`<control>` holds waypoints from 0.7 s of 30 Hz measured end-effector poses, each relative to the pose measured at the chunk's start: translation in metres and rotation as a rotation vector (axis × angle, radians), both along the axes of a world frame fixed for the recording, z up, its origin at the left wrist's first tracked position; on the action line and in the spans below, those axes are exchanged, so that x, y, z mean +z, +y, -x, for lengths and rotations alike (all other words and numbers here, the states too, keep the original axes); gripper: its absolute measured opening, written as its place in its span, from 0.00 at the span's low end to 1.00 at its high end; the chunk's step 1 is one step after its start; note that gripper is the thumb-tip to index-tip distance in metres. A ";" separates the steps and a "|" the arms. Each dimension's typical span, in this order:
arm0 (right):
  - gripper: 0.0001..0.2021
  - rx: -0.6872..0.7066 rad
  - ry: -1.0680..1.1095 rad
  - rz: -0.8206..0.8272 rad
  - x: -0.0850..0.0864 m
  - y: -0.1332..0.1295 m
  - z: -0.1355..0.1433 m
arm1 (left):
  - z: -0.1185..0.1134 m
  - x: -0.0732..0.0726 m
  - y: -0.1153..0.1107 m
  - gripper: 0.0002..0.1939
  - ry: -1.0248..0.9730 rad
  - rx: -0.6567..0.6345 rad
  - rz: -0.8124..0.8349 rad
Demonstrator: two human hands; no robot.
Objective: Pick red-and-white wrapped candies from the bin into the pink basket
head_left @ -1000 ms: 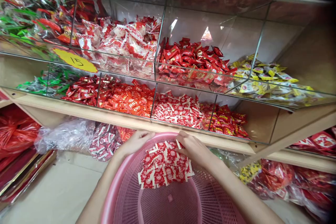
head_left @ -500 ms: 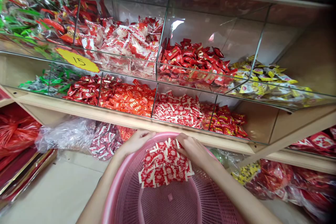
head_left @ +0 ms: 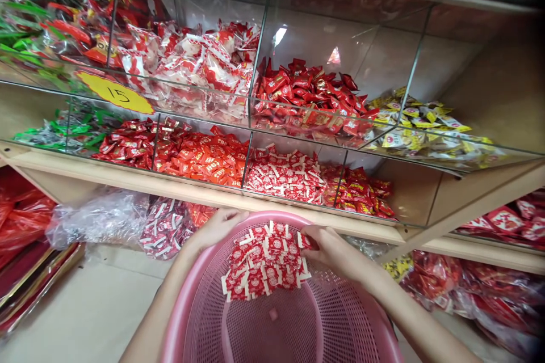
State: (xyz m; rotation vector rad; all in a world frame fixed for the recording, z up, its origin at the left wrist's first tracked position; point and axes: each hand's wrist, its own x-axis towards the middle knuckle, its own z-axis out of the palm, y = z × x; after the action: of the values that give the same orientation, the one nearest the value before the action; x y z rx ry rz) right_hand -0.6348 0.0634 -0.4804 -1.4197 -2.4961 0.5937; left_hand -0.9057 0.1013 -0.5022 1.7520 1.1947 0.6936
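Note:
A pink mesh basket (head_left: 179, 317) stands below the shelf, its far rim close to the shelf edge. Red-and-white wrapped candies (head_left: 264, 266) lie heaped against its far inner wall. My left hand (head_left: 217, 229) is closed on the basket's far left rim, its fingertips partly hidden. Inside the far right side, my right hand (head_left: 326, 247) pinches one red-and-white wrapped candy (head_left: 305, 241) at the edge of the heap. Similar candies (head_left: 287, 176) fill a lower shelf compartment just beyond the basket.
Clear-fronted shelf bins hold red candies (head_left: 315, 93), orange-red candies (head_left: 213, 156) and yellow-and-white packets (head_left: 419, 119). A yellow price tag (head_left: 116, 93) reads 15. Bagged goods (head_left: 102, 218) lie under the shelf at left, with more plastic bags (head_left: 481, 289) at right. Pale floor (head_left: 106, 295) shows at left.
My right hand has drawn back rightward from the far rim, with a single candy now visible between its fingers. My left hand stays on the rim. The view has shifted slightly.

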 end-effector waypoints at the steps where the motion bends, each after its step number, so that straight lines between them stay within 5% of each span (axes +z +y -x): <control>1: 0.06 -0.014 -0.009 0.000 -0.001 0.000 0.000 | 0.000 0.000 0.000 0.23 0.000 0.001 0.001; 9: 0.07 0.001 -0.045 -0.066 -0.009 0.003 0.003 | 0.001 -0.001 0.000 0.24 -0.020 -0.006 0.024; 16: 0.05 -0.027 -0.016 -0.057 0.005 -0.010 -0.005 | 0.003 -0.008 0.004 0.20 -0.062 -0.016 0.033; 21: 0.05 0.056 -0.062 -0.130 0.014 -0.011 0.023 | 0.001 -0.006 0.002 0.22 -0.040 -0.020 0.050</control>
State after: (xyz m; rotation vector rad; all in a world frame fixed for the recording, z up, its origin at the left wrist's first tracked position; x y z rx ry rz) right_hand -0.6577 0.0526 -0.4669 -1.3452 -2.5772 0.3952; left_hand -0.9071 0.1035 -0.5083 1.6989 1.1563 0.6790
